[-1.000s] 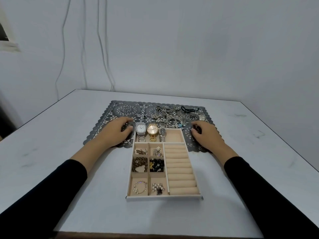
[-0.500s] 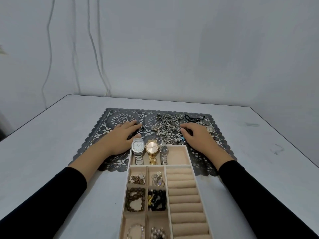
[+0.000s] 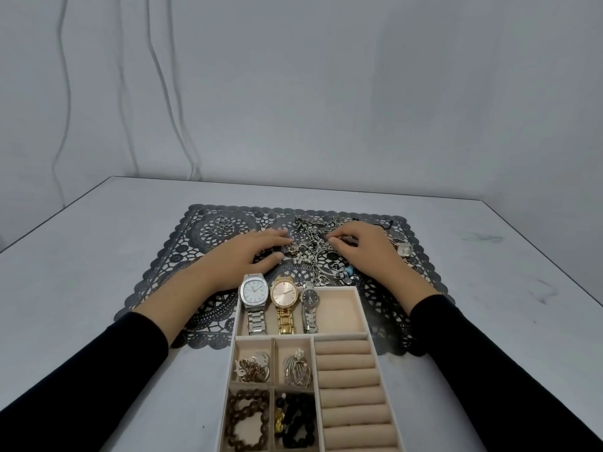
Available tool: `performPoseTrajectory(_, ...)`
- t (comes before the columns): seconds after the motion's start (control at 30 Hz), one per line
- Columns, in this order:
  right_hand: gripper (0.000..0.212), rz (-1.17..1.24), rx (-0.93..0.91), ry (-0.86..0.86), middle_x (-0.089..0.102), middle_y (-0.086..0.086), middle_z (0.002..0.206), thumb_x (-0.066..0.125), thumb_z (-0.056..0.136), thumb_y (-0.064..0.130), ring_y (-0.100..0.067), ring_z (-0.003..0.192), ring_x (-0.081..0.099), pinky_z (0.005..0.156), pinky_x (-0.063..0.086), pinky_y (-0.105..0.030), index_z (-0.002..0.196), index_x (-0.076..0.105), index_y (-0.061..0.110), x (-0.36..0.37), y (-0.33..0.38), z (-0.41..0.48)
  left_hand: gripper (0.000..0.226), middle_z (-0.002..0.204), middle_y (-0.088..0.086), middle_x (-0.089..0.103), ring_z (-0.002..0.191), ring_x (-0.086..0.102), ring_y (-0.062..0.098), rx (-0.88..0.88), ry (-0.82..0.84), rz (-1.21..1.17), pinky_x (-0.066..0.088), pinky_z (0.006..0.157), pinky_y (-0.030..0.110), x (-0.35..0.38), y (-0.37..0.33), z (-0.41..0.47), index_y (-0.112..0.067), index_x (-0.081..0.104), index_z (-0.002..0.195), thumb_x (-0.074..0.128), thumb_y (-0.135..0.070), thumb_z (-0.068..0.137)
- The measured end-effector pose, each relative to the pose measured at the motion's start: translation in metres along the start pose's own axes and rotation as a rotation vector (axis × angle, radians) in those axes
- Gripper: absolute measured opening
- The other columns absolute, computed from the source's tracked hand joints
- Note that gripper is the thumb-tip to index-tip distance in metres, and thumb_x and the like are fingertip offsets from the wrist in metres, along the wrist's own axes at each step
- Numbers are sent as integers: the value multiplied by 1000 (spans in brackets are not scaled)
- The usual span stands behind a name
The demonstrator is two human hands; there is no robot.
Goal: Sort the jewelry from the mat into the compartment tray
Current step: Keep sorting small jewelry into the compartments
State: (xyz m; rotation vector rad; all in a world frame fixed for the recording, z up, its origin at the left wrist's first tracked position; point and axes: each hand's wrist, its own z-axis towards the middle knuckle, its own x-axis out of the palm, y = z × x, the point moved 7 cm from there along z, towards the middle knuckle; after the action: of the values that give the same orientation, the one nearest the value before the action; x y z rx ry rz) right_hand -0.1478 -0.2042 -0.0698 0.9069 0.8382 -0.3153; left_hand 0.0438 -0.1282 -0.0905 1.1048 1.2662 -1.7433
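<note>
Tray: beige compartment tray (image 3: 363,308) on the near worktop (image 3: 98,256), its far end lying over the mat's near edge.
Near compartments: brown bead bracelet (image 3: 233,419) on the left, black bead bracelet (image 3: 300,422) just beside it, padded ring rolls (image 3: 349,380) on the right.
Far compartment: silver watch (image 3: 254,290), gold watch (image 3: 284,292) and small dark-faced watch (image 3: 309,297) side by side.
Mat: dark lace-pattern mat (image 3: 182,256) beyond the tray.
Left hand (image 3: 248,252): flat on the mat, fingers stretched out, tips at the pile's left edge, holding nothing.
Right hand (image 3: 368,249): fingers curled down onto the pile; whether they grip a piece cannot be told.
Jewelry pile (image 3: 310,252): tangled chains and beads on the mat, between the hands.
Loose rings (image 3: 222,226): far left on the mat.
</note>
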Motion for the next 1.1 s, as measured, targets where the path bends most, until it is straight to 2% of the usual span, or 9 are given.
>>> performPoseTrajectory(0.1,16,48,-31,23,69,9,102,65,88,27,-4,98,58,91,45,-24,102,73,23,6,9,5,42,150,-16,41,138,36,1,24,-10,1,29,117,32,-1,-2,5,-32,49,142,45,-41,101)
performPoseTrajectory(0.27,18,50,-100,110,67,13,99,67,86,32,7,89,55,79,40,-15,102,73,26,20,28,10,39,146,-16,47,134,42,1,55,-48,7,32,111,27,0,-4,11,-32,52,139,48,-39,101)
performPoseTrajectory(0.4,19,-34,-128,180,68,7,106,66,88,31,-5,99,57,90,42,-22,104,73,24,30,35,13,33,136,-13,58,129,48,2,62,-109,-43,39,110,31,-3,-1,12,-29,62,130,55,-35,98)
performPoseTrajectory(0.53,16,-59,-122,187,68,3,105,66,88,24,-10,101,58,93,43,-26,101,73,20,27,31,14,25,123,-16,66,118,58,-1,21,-211,-117,48,102,33,-9,9,10,-28,71,116,63,-34,93)
performPoseTrajectory(0.67,15,-32,-77,165,67,7,107,65,89,22,-6,101,57,92,42,-24,101,73,23,21,23,14,31,123,-17,66,116,58,0,-13,-227,-121,47,102,30,-9,12,9,-32,68,121,64,-39,92)
performPoseTrajectory(0.77,20,-11,-75,134,66,9,111,61,91,24,-1,100,53,88,39,-19,108,71,23,20,27,14,34,126,-15,65,119,56,1,-14,-223,-107,44,105,29,-8,11,9,-30,68,122,64,-42,91)
performPoseTrajectory(0.9,26,-18,-103,130,66,5,116,59,93,25,-8,108,56,90,36,-18,117,68,22,28,37,17,28,125,-15,65,117,56,-1,-21,-235,-122,42,105,27,-8,11,9,-27,71,116,67,-38,90)
performPoseTrajectory(1.1,16,-46,-121,193,69,4,107,67,88,19,-8,101,58,90,42,-23,102,74,20,40,43,23,16,116,-19,68,111,60,-5,-44,-245,-221,44,102,25,-10,17,8,-32,75,101,73,-36,85)
